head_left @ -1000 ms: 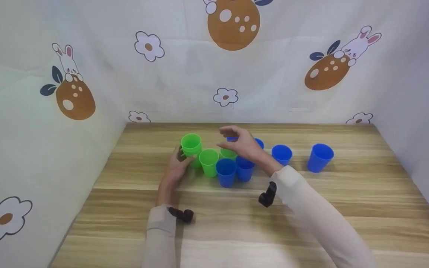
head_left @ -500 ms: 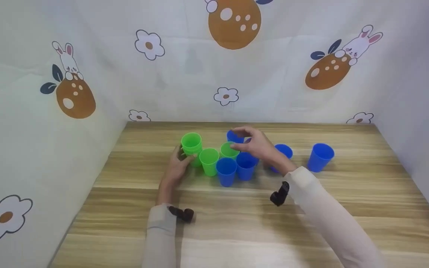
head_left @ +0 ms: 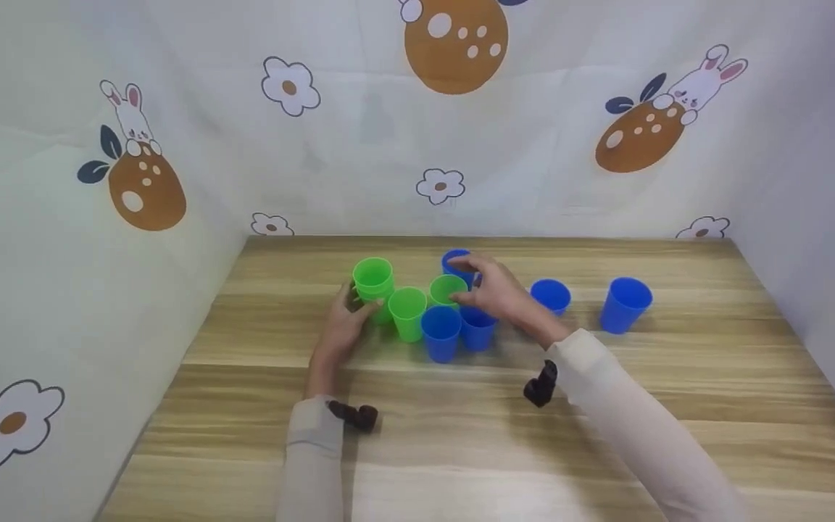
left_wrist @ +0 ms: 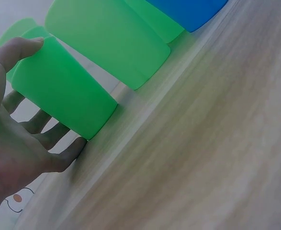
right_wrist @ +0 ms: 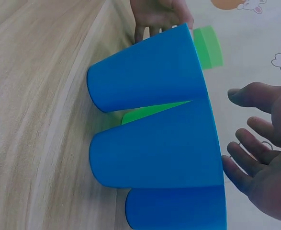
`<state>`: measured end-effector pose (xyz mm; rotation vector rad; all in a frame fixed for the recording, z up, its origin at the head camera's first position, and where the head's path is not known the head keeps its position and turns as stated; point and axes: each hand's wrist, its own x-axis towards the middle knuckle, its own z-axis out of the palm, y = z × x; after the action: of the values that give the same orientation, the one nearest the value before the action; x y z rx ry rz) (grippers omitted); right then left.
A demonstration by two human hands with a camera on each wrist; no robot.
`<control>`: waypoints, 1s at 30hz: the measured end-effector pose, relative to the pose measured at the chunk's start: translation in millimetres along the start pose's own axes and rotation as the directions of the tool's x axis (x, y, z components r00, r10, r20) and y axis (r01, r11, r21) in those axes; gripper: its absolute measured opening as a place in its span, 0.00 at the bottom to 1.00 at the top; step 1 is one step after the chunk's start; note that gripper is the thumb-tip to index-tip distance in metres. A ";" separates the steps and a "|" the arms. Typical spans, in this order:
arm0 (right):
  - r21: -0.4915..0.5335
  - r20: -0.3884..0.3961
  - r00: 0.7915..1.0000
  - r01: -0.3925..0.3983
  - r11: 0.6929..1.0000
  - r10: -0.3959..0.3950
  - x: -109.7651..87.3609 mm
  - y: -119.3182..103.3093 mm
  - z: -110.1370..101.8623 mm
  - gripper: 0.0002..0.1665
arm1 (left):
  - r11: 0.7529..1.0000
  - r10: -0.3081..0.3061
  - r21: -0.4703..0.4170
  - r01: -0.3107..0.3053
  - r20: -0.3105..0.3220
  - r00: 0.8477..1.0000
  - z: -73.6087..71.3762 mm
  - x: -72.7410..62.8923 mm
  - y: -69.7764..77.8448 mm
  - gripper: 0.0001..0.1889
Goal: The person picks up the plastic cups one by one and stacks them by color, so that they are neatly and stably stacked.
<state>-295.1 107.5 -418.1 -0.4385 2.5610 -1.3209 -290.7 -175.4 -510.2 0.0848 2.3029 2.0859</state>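
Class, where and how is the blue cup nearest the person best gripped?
Probably best to pinch the nearest blue cup by its near rim, from above on the person's side. It stands upright, mouth up; a green cup and another blue cup crowd its left and right, while no cup blocks its near wall.

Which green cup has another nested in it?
The leftmost green cup, with the left hand around it: a nested cup rises above its rim. The middle green cup and the rightmost green cup each show one rim.
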 end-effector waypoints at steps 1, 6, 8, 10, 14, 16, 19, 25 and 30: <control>-0.005 -0.002 1.000 -0.004 1.000 0.004 0.2 -0.4 0.1 0.36 | 1.000 0.002 0.003 -0.002 -0.004 1.000 0.4 -0.2 0.6 0.40; -0.038 -0.005 1.000 -0.011 0.999 0.011 1.5 -2.5 1.3 0.36 | 1.000 0.001 0.014 -0.001 -0.023 1.000 1.9 -1.7 2.2 0.40; -0.063 -0.002 1.000 0.000 0.998 0.000 1.9 -3.2 2.1 0.36 | 1.000 0.003 -0.003 -0.003 -0.023 1.000 2.1 -2.5 1.8 0.39; -0.092 -0.002 1.000 0.017 0.996 -0.017 1.9 -3.7 3.3 0.36 | 1.000 0.006 -0.017 -0.006 -0.018 1.000 2.0 -2.7 1.5 0.38; -0.137 0.009 0.999 0.034 0.990 -0.033 2.4 -4.2 6.8 0.36 | 1.000 0.007 -0.020 -0.007 -0.013 1.000 2.0 -2.8 1.8 0.38; -0.151 0.011 0.999 0.034 0.988 -0.032 3.3 -3.9 8.7 0.36 | 1.000 -0.002 -0.006 0.002 -0.018 1.000 2.2 -2.2 2.2 0.39; -0.164 0.011 1.000 0.030 0.986 -0.029 4.3 -3.4 10.5 0.36 | 1.000 -0.015 0.010 0.016 -0.023 1.000 2.5 -1.8 2.6 0.40; -0.171 0.015 1.000 0.003 0.985 -0.001 5.6 -2.9 12.1 0.38 | 0.999 -0.028 0.019 0.029 -0.029 0.999 1.7 -1.5 2.3 0.40; -0.197 0.012 1.000 0.028 0.980 -0.027 6.7 -1.4 13.4 0.39 | 0.999 -0.032 0.018 0.032 -0.025 0.999 1.3 -2.1 3.0 0.40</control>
<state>-296.7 94.2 -425.0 -0.5160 2.6982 -1.0745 -288.4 -173.9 -507.3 0.0222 2.3218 2.0627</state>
